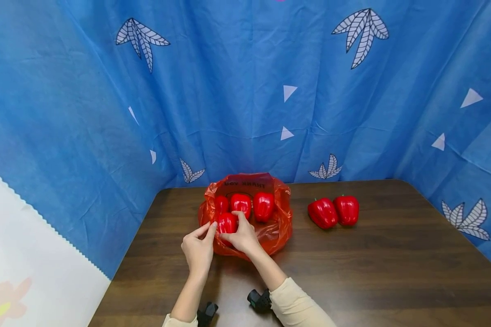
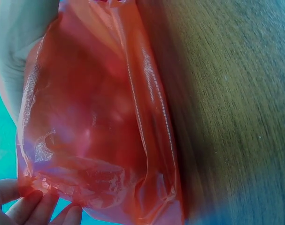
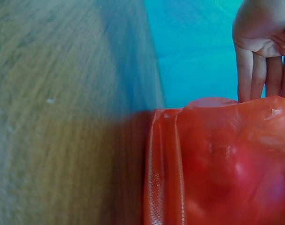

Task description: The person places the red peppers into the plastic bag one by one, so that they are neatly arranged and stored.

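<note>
"Blue cloth (image 1: 249,104) printed with pale leaves hung around the dark wooden table (image 1: 393,272). Did you see what sat toward its far edge?"

"A red plastic bag (image 1: 285,229), its mouth gaping, with dark lettering reading backwards on its rear wall. Three peppers (image 1: 263,206) lay toward the back inside it, and a front pepper (image 1: 227,222) sat nearer the person."

"And the left hand (image 1: 198,252)?"

"It pinched the bag's rim between thumb and fingers, on the near left side, just beside that front pepper."

"The right hand (image 1: 242,235)?"

"It reached over the near rim, thumb and forefinger set narrowly around the front pepper. The fingertips dipped behind the plastic as seen from the right wrist, so I couldn't fairly say where they all ended."

"What was outside the bag?"

"Two more peppers (image 1: 323,213), both glossy red, sat side by side on the table to the right. The person wore cream sleeves (image 1: 298,303), with a black device (image 1: 261,300) at each wrist."
</note>
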`<action>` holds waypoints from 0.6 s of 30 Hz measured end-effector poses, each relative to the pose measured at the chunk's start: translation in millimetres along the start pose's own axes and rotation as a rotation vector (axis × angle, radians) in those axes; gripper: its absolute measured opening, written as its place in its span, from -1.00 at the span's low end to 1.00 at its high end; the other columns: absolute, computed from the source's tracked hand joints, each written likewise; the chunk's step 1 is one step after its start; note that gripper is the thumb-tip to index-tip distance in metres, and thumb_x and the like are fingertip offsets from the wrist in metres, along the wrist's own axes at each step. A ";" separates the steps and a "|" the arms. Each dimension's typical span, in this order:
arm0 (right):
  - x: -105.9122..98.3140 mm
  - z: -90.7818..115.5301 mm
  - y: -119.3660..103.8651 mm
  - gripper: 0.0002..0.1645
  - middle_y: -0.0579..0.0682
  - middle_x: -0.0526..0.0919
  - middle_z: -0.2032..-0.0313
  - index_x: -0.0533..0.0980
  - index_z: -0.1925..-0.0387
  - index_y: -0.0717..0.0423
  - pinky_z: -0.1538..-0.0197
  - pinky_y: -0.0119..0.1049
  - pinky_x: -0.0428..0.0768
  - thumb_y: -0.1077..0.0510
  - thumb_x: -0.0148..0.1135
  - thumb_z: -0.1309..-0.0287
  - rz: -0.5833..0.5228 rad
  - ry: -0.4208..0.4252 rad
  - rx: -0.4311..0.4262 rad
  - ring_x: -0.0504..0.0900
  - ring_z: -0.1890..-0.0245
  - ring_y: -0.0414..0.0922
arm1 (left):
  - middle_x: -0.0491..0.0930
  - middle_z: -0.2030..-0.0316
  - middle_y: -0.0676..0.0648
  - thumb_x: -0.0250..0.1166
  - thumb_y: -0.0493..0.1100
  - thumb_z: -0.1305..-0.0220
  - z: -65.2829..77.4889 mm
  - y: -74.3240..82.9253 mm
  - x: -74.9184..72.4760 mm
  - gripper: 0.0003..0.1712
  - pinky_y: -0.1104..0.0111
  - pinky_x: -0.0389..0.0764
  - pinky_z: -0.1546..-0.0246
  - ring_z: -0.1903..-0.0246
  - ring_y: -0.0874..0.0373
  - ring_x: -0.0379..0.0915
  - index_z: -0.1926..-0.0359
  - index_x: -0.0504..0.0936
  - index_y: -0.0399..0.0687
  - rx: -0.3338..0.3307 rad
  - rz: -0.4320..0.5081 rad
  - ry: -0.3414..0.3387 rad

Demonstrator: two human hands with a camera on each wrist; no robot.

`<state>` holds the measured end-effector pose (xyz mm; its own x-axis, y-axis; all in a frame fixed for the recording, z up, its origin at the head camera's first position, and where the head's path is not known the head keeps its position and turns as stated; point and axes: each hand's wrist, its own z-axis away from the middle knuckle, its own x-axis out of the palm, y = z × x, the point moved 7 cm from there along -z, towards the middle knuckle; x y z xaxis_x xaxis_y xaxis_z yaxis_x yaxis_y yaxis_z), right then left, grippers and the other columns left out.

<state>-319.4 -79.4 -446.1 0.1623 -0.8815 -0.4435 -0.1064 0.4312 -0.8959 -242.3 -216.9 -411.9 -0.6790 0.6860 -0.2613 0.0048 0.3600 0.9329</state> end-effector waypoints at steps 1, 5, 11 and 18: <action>1.2 0.4 0.3 -0.14 0.21 0.54 -0.16 0.30 -0.27 0.08 -0.07 0.18 0.59 0.14 0.51 0.08 0.004 -0.003 -0.005 0.52 -0.09 0.20 | 0.74 0.20 -0.22 0.41 -0.09 -0.18 0.3 -0.1 0.0 -0.71 0.03 0.65 0.08 0.08 -0.19 0.62 0.15 0.77 -0.19 0.001 -0.004 0.001; 5.3 1.9 0.9 -0.17 0.22 0.55 -0.15 0.31 -0.25 0.12 -0.09 0.16 0.58 0.17 0.49 0.06 0.016 -0.019 -0.020 0.55 -0.07 0.19 | 0.74 0.19 -0.21 0.40 -0.10 -0.20 1.6 -0.1 0.6 -0.71 0.03 0.66 0.11 0.10 -0.19 0.62 0.13 0.76 -0.18 -0.008 -0.008 -0.007; 9.9 1.6 2.2 -0.21 0.24 0.54 -0.16 0.30 -0.23 0.14 -0.15 0.14 0.55 0.22 0.47 0.04 0.032 -0.033 -0.036 0.55 -0.08 0.18 | 0.73 0.19 -0.23 0.40 -0.11 -0.19 2.0 0.3 1.1 -0.72 0.01 0.64 0.08 0.10 -0.22 0.60 0.14 0.76 -0.19 0.002 -0.006 -0.007; 10.5 1.2 2.4 -0.24 0.21 0.56 -0.13 0.33 -0.21 0.12 -0.17 0.12 0.54 0.22 0.46 0.04 0.029 -0.041 -0.036 0.55 -0.07 0.14 | 0.73 0.19 -0.21 0.41 -0.11 -0.18 1.1 -1.1 1.9 -0.71 0.01 0.63 0.08 0.10 -0.20 0.61 0.13 0.76 -0.18 -0.002 -0.013 -0.006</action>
<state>-316.7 -87.4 -453.0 0.1988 -0.8596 -0.4707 -0.1473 0.4486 -0.8815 -242.8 -215.2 -413.7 -0.6744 0.6851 -0.2752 -0.0059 0.3678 0.9299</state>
